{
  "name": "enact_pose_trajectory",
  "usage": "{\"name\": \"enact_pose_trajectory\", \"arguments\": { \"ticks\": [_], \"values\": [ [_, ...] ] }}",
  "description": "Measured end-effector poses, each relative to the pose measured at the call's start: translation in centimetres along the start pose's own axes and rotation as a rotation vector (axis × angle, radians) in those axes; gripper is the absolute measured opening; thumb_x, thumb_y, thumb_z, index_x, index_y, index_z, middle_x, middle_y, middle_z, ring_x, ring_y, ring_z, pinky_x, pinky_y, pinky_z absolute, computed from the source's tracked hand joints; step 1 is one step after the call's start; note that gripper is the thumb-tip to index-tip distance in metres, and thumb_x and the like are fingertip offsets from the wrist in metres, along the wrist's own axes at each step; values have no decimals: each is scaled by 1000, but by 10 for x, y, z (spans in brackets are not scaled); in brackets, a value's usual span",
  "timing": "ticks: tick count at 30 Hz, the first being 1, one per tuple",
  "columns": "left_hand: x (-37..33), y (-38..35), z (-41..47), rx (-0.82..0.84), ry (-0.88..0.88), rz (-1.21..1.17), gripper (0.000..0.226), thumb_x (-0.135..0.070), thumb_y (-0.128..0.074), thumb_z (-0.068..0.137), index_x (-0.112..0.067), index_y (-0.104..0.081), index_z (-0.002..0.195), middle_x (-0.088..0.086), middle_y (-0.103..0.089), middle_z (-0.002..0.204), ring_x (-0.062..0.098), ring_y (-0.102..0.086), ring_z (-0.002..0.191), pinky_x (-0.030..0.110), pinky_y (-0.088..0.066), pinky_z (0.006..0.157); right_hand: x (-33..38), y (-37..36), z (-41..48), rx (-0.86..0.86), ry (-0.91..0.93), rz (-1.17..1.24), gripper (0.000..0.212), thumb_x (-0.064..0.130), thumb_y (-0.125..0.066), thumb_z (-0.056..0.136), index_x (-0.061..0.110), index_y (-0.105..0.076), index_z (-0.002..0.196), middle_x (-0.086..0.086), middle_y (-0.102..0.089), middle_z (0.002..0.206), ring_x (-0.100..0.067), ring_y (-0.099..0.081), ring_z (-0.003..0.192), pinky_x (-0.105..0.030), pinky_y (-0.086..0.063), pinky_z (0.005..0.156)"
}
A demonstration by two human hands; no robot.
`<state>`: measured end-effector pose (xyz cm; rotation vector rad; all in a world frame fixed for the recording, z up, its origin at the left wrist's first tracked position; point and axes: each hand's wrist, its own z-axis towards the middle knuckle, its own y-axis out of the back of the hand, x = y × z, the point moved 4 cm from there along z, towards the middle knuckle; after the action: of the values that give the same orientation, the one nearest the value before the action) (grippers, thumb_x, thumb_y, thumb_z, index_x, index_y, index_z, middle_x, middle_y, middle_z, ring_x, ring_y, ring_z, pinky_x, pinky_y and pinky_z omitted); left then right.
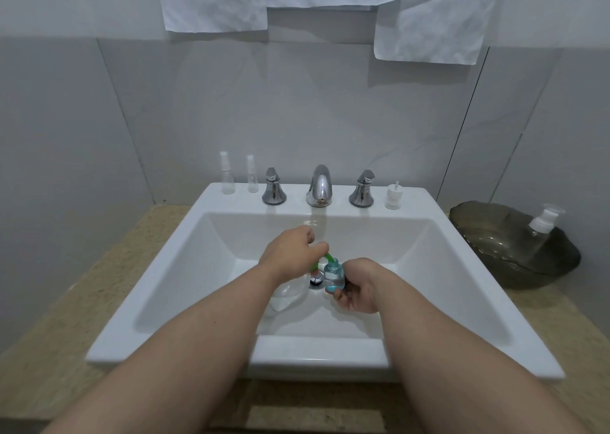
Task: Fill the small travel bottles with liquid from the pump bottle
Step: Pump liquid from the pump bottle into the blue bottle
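Green spout [327, 256] at travel bottle [334, 276] mouth — spill risk.
Your right hand [358, 290] grips it, left hand [290, 252] curled on pump bottle [285, 298] head; tilt or overpump — liq. lands in sink [462, 268].

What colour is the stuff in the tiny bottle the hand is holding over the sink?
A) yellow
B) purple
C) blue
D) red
C: the small clear travel bottle gripped by the right hand has blue liquid in its bottom, and its mouth sits at the green pump spout held by the left hand.
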<state>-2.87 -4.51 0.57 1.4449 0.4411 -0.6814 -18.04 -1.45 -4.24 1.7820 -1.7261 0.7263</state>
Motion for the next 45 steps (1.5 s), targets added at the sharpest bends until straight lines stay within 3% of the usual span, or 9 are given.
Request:
{"name": "enact_pose_trajectory", "arguments": {
  "ticks": [9, 21, 26, 45],
  "values": [
    [0, 0, -2, 3, -1, 1, 31, -37, -61, 88, -24, -36, 76, -6, -47, 71, 19, -40, 64, 35, -35, 62, -1, 0, 4, 8, -10, -36, 41, 3, -28, 97, 9, -66, 83, -11, -61, 74, -13, -46, 41, -19, -35, 43],
    [2, 4, -4, -18, 12, 42, 46, -63, -55, 91, -20, -45, 77, 0, -63, 79, 20, -54, 73, 38, -40, 66, -1, 1, 5, 7, -33, -23, 42, 4, -26, 97, 8, -67, 88, -11, -63, 76, -14, -46, 41, -20, -36, 44],
    [0, 3, -4, -14, -3, 43, 43, -59, -56, 90, -21, -43, 77, -5, -50, 74, 19, -46, 68, 36, -36, 62, -1, 1, 3, 2, -29, -12, 42, 4, -25, 97, 8, -65, 86, -11, -63, 76, -14, -46, 42, -21, -36, 45],
    [2, -1, 0, 2, 2, -11, 31, -43, -60, 87, -23, -39, 76, -6, -47, 72, 19, -42, 65, 36, -37, 63, -1, -1, 6, 20, -24, -13, 43, 3, -27, 98, 7, -67, 84, -11, -63, 75, -14, -46, 40, -20, -38, 43]
  ]
}}
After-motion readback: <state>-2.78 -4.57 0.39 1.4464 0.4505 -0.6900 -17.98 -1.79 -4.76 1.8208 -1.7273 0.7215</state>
